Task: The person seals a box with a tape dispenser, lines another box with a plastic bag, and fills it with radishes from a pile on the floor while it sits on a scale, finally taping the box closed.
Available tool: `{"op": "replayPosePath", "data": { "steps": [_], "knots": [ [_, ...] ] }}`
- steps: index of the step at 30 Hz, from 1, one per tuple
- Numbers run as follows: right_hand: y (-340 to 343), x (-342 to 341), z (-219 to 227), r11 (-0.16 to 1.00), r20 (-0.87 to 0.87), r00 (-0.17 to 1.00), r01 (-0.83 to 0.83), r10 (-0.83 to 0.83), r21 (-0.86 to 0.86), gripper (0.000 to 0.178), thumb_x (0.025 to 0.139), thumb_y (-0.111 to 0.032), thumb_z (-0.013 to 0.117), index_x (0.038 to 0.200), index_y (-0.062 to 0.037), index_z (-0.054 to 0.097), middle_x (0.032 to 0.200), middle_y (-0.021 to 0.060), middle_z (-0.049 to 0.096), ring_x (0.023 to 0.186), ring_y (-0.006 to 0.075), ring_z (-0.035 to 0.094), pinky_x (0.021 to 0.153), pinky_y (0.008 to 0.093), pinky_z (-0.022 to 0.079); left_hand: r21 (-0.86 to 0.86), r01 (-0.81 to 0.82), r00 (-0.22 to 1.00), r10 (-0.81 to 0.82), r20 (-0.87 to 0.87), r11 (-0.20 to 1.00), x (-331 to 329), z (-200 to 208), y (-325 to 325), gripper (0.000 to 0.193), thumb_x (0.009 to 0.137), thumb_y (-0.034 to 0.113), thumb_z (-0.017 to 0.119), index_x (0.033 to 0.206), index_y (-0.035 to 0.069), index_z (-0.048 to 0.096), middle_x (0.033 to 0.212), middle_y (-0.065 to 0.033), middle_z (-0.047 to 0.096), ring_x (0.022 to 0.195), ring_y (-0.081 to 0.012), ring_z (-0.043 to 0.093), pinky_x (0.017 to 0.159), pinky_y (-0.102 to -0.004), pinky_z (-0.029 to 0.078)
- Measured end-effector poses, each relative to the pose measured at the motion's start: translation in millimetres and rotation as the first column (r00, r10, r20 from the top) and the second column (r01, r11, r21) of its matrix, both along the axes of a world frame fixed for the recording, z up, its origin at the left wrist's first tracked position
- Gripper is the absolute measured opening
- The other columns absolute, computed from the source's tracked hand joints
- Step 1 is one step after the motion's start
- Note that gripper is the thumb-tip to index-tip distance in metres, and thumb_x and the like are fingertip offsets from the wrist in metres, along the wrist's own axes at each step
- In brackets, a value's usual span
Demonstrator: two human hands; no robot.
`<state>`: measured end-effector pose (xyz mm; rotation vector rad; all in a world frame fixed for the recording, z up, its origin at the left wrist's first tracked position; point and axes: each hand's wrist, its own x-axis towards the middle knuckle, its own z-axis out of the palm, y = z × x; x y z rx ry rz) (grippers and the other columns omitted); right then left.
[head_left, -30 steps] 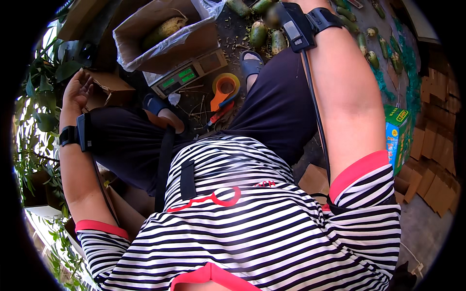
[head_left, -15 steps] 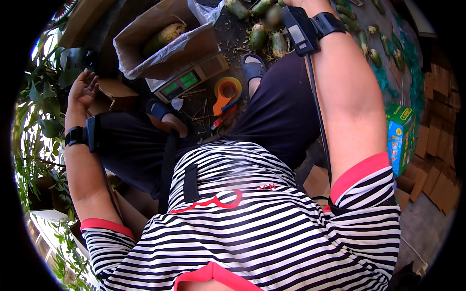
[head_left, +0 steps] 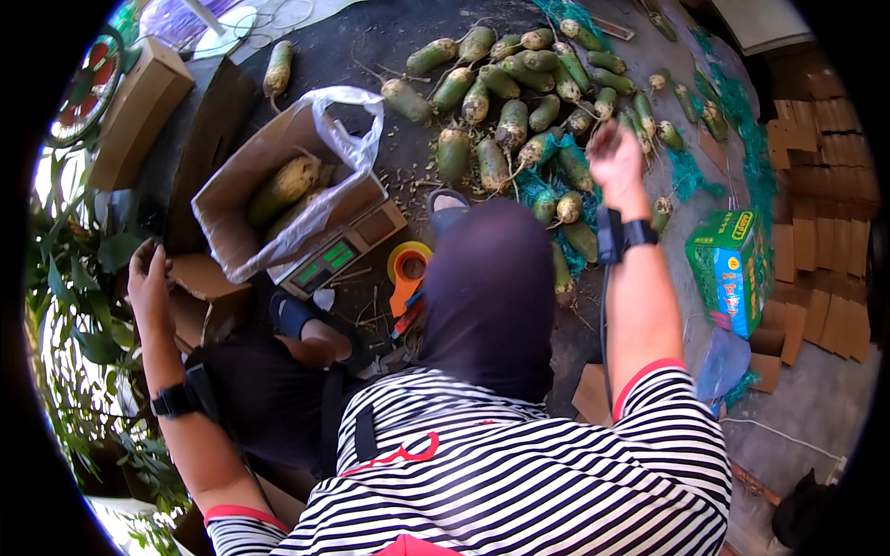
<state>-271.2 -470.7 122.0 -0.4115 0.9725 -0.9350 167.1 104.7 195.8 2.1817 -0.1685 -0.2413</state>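
My right hand (head_left: 618, 159) hangs over the right part of a heap of green radishes (head_left: 512, 119). Its fingers are bent, apart and a little blurred; nothing shows in them. At the far left my left hand (head_left: 150, 276) is raised with its fingers loosely apart and empty, beside an opened brown carton (head_left: 209, 278). Between my hands stands a cardboard box (head_left: 243, 167) lined with a clear plastic bag (head_left: 357, 148). Inside it lie large radishes (head_left: 283, 190). The box rests on a digital scale (head_left: 357, 243) with lit green displays.
An orange tape dispenser (head_left: 404, 295) lies by my feet. Teal netting (head_left: 693, 176) spreads among the radishes on the right. Beyond it are a green and blue carton (head_left: 732, 264) and stacked flat cardboard (head_left: 820, 195). A fan (head_left: 88, 88) and leafy plants (head_left: 79, 287) line the left.
My view has tilted farther out, bringing the whole radish heap into sight. My right hand, cut off at the top edge before, now shows fully above the radishes. My left hand remains raised and empty.
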Motion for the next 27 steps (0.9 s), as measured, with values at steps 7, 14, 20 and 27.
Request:
{"op": "replayPosePath", "data": {
  "steps": [7, 14, 20, 27],
  "knots": [
    [163, -135, -188, 0.9, -0.556, 0.829, 0.283, -0.057, 0.331, 0.016, 0.085, -0.021, 0.058, 0.072, -0.0109, 0.059, 0.057, 0.0047, 0.057, 0.049, 0.0171, 0.053, 0.044, 0.0299, 0.042, 0.023, 0.086, 0.996, -0.087, 0.018, 0.996, 7, -7, -25, 0.038, 0.095, 0.024, 0.062, 0.129, 0.005, 0.058, 0.119, -0.0017, 0.061, 0.094, -0.0101, 0.059, 0.071, -0.0227, 0.044],
    [262, -126, -221, 0.846, -0.691, 0.603, 0.048, 0.4, 0.531, 0.015, 0.091, -0.02, 0.056, 0.098, -0.0072, 0.059, 0.076, 0.008, 0.065, 0.058, 0.0178, 0.062, 0.046, 0.0319, 0.044, 0.12, 0.159, 0.987, -0.162, 0.01, 0.98, 14, -24, -48, 0.038, 0.096, 0.025, 0.061, 0.128, 0.006, 0.057, 0.114, 0.0012, 0.062, 0.091, -0.0069, 0.058, 0.072, -0.0216, 0.042],
    [180, -91, -219, 0.824, -0.713, 0.43, -0.401, 0.554, 0.399, 0.032, 0.091, -0.011, 0.053, 0.122, -0.0055, 0.06, 0.083, 0.0075, 0.067, 0.058, 0.0176, 0.062, 0.053, 0.0331, 0.049, -0.042, 0.128, 0.989, -0.131, -0.075, 0.991, 30, -33, -46, 0.035, 0.098, 0.017, 0.06, 0.129, 0.003, 0.056, 0.11, 0.0003, 0.061, 0.085, -0.0054, 0.055, 0.07, -0.0183, 0.041],
    [98, -61, -229, 0.927, -0.991, -0.088, -0.352, 0.101, 0.125, 0.036, 0.079, -0.023, 0.065, 0.109, -0.0028, 0.065, 0.111, 0.0189, 0.068, 0.104, 0.035, 0.065, 0.09, 0.0439, 0.05, -0.013, 0.082, 0.994, -0.083, -0.076, 0.997, 24, -27, -53, 0.034, 0.098, 0.018, 0.059, 0.128, 0.002, 0.056, 0.11, -0.0009, 0.061, 0.085, -0.0054, 0.053, 0.07, -0.0184, 0.041]
  ]
}}
